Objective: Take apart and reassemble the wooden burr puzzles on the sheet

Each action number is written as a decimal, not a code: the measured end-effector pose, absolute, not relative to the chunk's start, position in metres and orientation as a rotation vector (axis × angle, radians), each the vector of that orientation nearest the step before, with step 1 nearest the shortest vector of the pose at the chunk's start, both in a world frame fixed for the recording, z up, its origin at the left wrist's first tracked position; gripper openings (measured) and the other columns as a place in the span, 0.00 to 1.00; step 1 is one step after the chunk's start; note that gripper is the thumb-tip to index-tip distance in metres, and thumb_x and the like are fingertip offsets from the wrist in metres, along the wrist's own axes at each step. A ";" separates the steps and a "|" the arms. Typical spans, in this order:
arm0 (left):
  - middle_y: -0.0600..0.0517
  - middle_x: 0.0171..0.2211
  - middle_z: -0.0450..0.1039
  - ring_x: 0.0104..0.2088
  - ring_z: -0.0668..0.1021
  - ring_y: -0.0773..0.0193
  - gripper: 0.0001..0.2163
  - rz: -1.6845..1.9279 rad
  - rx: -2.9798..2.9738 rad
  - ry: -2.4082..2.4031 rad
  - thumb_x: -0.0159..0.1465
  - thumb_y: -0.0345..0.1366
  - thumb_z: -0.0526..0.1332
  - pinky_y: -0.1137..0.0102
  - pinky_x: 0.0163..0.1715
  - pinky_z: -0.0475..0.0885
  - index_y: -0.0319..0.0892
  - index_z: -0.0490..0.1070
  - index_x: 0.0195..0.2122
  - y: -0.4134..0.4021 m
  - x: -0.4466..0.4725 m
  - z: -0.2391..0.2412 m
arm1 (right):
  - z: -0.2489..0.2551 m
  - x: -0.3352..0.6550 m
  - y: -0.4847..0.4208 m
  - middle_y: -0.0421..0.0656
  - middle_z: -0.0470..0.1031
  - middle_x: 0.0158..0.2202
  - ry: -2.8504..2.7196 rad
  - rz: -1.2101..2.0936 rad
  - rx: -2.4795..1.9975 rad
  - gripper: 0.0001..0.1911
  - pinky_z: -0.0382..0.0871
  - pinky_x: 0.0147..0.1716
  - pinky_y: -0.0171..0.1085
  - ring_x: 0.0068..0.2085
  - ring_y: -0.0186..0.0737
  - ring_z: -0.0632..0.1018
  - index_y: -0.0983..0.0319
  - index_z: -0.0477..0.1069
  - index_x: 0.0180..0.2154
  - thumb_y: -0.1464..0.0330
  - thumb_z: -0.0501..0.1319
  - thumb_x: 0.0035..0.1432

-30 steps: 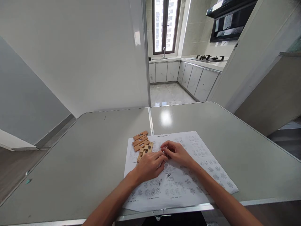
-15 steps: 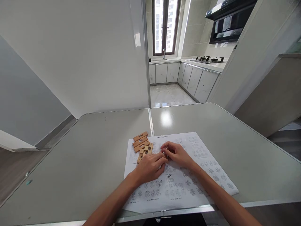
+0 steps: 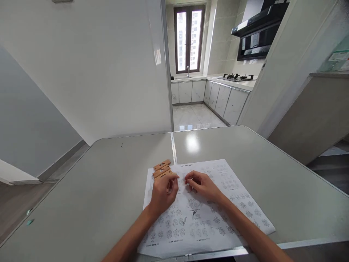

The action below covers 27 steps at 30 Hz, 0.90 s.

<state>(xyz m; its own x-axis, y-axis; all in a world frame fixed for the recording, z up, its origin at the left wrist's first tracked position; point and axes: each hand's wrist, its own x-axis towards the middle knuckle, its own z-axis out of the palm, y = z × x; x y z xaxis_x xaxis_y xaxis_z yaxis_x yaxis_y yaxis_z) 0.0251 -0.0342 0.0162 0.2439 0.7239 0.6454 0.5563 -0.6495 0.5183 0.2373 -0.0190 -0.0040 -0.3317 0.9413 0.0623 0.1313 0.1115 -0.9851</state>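
Observation:
My left hand [image 3: 164, 191] is raised over the near end of a group of notched wooden puzzle pieces [image 3: 161, 169], its fingers bent and closed. It hides most of the lighter pieces, and what it grips cannot be made out. Just to its right, my right hand [image 3: 200, 185] rests above the printed sheet with thumb and fingertips pinched together; anything between them is too small or hidden to name. The two hands are apart. Under both lies a large white instruction sheet [image 3: 201, 225] with rows of small line diagrams.
The sheet reaches the front edge of a grey-green table [image 3: 95, 203] with metal trim. A metal seam [image 3: 173, 148] crosses the tabletop behind the pieces. Small green bits [image 3: 29, 222] lie near the left edge. Beyond are a white wall and a kitchen with a gas stove [image 3: 238, 77].
My left hand has drawn away from the right hand, moving left and turning up over the wooden pieces. My right hand stays pinched in nearly the same place. The view has tilted slightly upward.

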 end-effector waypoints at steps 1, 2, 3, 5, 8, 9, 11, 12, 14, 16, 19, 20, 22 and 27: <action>0.53 0.30 0.77 0.25 0.75 0.68 0.06 1.415 2.218 1.310 0.71 0.36 0.57 0.72 0.27 0.72 0.45 0.72 0.43 -0.031 0.022 0.017 | -0.004 0.237 -0.019 0.43 0.81 0.35 -1.600 1.315 -1.077 0.12 0.71 0.28 0.36 0.29 0.38 0.79 0.59 0.74 0.40 0.58 0.62 0.64; 0.52 0.31 0.77 0.26 0.76 0.67 0.07 1.447 2.116 1.393 0.72 0.38 0.56 0.72 0.27 0.72 0.45 0.72 0.43 -0.028 0.019 0.019 | -0.005 0.237 -0.018 0.43 0.81 0.36 -1.593 1.321 -1.075 0.12 0.71 0.27 0.35 0.29 0.37 0.79 0.59 0.74 0.40 0.57 0.61 0.64; 0.52 0.32 0.78 0.28 0.77 0.66 0.08 1.466 2.032 1.461 0.72 0.40 0.57 0.72 0.29 0.74 0.44 0.72 0.43 -0.024 0.016 0.020 | -0.006 0.237 -0.018 0.43 0.81 0.36 -1.589 1.327 -1.069 0.12 0.71 0.26 0.35 0.28 0.37 0.79 0.59 0.74 0.40 0.57 0.61 0.64; 0.51 0.34 0.78 0.31 0.79 0.63 0.10 1.489 1.908 1.577 0.71 0.43 0.57 0.70 0.32 0.75 0.44 0.73 0.44 -0.019 0.009 0.024 | -0.006 0.237 -0.017 0.43 0.81 0.36 -1.593 1.335 -1.054 0.13 0.71 0.26 0.35 0.28 0.37 0.79 0.59 0.75 0.40 0.57 0.61 0.65; 0.50 0.35 0.78 0.34 0.79 0.60 0.12 1.481 1.784 1.708 0.70 0.46 0.57 0.68 0.34 0.75 0.45 0.73 0.44 -0.011 0.001 0.029 | -0.006 0.237 -0.017 0.44 0.81 0.36 -1.600 1.339 -1.043 0.13 0.72 0.26 0.36 0.29 0.38 0.79 0.60 0.75 0.41 0.57 0.61 0.65; 0.50 0.36 0.78 0.35 0.79 0.59 0.13 1.474 1.755 1.734 0.70 0.47 0.57 0.68 0.33 0.75 0.44 0.73 0.45 -0.009 -0.001 0.029 | -0.006 0.237 -0.018 0.44 0.81 0.36 -1.598 1.341 -1.041 0.14 0.72 0.26 0.36 0.29 0.38 0.79 0.60 0.75 0.41 0.57 0.61 0.65; 0.48 0.38 0.78 0.37 0.78 0.58 0.13 1.449 1.725 1.760 0.69 0.47 0.57 0.67 0.34 0.75 0.44 0.73 0.45 -0.004 -0.005 0.029 | -0.006 0.237 -0.018 0.44 0.81 0.36 -1.589 1.345 -1.036 0.14 0.72 0.26 0.36 0.29 0.38 0.79 0.60 0.75 0.40 0.56 0.61 0.65; 0.47 0.40 0.78 0.39 0.78 0.57 0.14 1.424 1.727 1.763 0.69 0.47 0.57 0.66 0.35 0.76 0.43 0.74 0.45 -0.002 -0.007 0.028 | -0.005 0.237 -0.018 0.44 0.81 0.36 -1.586 1.347 -1.035 0.14 0.72 0.26 0.36 0.29 0.38 0.79 0.60 0.75 0.40 0.56 0.61 0.65; 0.46 0.43 0.78 0.43 0.79 0.55 0.14 1.353 1.751 1.766 0.68 0.47 0.57 0.65 0.38 0.76 0.43 0.74 0.45 0.003 -0.012 0.025 | -0.005 0.236 -0.018 0.44 0.81 0.36 -1.581 1.347 -1.035 0.14 0.72 0.26 0.36 0.29 0.38 0.79 0.60 0.75 0.40 0.56 0.61 0.65; 0.45 0.47 0.77 0.49 0.78 0.52 0.13 1.266 1.781 1.779 0.67 0.46 0.58 0.62 0.43 0.77 0.44 0.74 0.46 0.007 -0.016 0.020 | -0.005 0.236 -0.017 0.44 0.81 0.36 -1.580 1.343 -1.036 0.14 0.71 0.26 0.36 0.29 0.38 0.79 0.60 0.75 0.40 0.56 0.61 0.65; 0.45 0.50 0.77 0.54 0.76 0.48 0.15 1.116 1.830 1.851 0.64 0.44 0.62 0.55 0.52 0.74 0.45 0.74 0.49 0.012 -0.020 0.012 | -0.005 0.235 -0.017 0.44 0.81 0.36 -1.577 1.337 -1.029 0.13 0.71 0.26 0.36 0.28 0.38 0.79 0.60 0.75 0.40 0.58 0.61 0.65; 0.45 0.51 0.78 0.55 0.76 0.48 0.16 1.071 1.845 1.856 0.63 0.43 0.63 0.54 0.54 0.73 0.45 0.74 0.50 0.013 -0.021 0.010 | -0.005 0.235 -0.016 0.43 0.81 0.36 -1.576 1.334 -1.026 0.12 0.71 0.26 0.36 0.28 0.38 0.79 0.60 0.75 0.40 0.58 0.61 0.65; 0.45 0.53 0.78 0.55 0.77 0.47 0.17 1.015 1.877 1.837 0.62 0.43 0.64 0.52 0.57 0.71 0.45 0.75 0.51 0.015 -0.022 0.007 | -0.004 0.235 -0.016 0.43 0.81 0.35 -1.578 1.325 -1.027 0.11 0.70 0.26 0.35 0.28 0.38 0.79 0.59 0.75 0.40 0.59 0.61 0.64; 0.46 0.58 0.76 0.57 0.76 0.46 0.16 0.968 1.912 1.756 0.60 0.43 0.65 0.51 0.60 0.70 0.47 0.77 0.49 0.019 -0.028 0.009 | -0.002 0.235 -0.016 0.43 0.81 0.36 -1.575 1.330 -1.024 0.11 0.69 0.26 0.35 0.28 0.38 0.80 0.59 0.75 0.39 0.58 0.62 0.64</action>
